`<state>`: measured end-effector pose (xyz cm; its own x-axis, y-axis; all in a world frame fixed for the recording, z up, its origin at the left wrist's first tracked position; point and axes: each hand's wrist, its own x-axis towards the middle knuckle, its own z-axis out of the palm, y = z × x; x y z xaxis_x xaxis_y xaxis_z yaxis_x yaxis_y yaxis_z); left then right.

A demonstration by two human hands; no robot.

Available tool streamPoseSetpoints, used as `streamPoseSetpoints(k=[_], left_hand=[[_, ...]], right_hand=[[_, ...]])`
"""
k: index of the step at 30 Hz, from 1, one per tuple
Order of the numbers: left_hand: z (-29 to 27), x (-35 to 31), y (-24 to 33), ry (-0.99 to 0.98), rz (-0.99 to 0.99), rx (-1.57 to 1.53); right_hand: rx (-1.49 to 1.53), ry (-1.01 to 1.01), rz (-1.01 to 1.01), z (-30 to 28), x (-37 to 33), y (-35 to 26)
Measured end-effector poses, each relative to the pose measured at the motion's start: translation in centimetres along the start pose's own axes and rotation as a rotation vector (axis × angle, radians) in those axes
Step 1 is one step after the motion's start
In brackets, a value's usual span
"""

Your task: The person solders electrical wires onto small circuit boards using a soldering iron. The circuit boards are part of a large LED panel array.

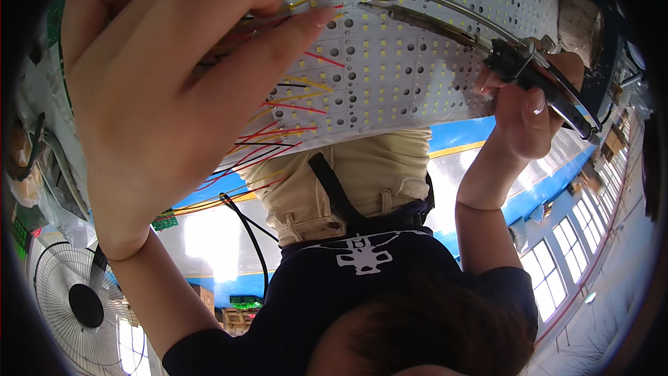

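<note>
A white LED circuit board (390,90), dotted with small yellow LEDs and round holes, lies in front of me. My left hand (167,56) rests over its left part, fingers bent and closed around thin wires. A red wire end shows just past its fingertip, at the board. More loose red, yellow and black wires (296,108) fan out beneath that hand. In my right hand (532,115) is a soldering iron (445,30) with a curved metal feed tube above its shaft. The iron's tip points left, close to the wire end; whether they touch, I cannot tell.
A tan block (579,24) sits beyond my right hand. At lower left stands a round fan (85,305). Clear plastic (66,181) lies by the left edge. A black cable (256,240) hangs beside my lap, and windows (557,268) line the right side.
</note>
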<state>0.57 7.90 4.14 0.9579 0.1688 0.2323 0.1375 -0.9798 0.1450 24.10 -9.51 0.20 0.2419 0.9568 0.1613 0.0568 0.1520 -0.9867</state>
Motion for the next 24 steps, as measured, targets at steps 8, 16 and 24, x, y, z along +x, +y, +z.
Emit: streamPoseSetpoints(k=[8,16,24], left_hand=[[-0.2,-0.1,0.0,-0.015,-0.009,-0.002],[0.1,-0.1,0.0,-0.017,-0.011,-0.003],[-0.2,0.0,0.1,-0.024,-0.020,0.003]], right_hand=[[-0.125,0.035,0.000,-0.6,-0.5,0.0],[-0.048,-0.013,0.021,0.3,0.0,-0.4],[-0.041,-0.008,0.018,0.5,0.1,-0.5]])
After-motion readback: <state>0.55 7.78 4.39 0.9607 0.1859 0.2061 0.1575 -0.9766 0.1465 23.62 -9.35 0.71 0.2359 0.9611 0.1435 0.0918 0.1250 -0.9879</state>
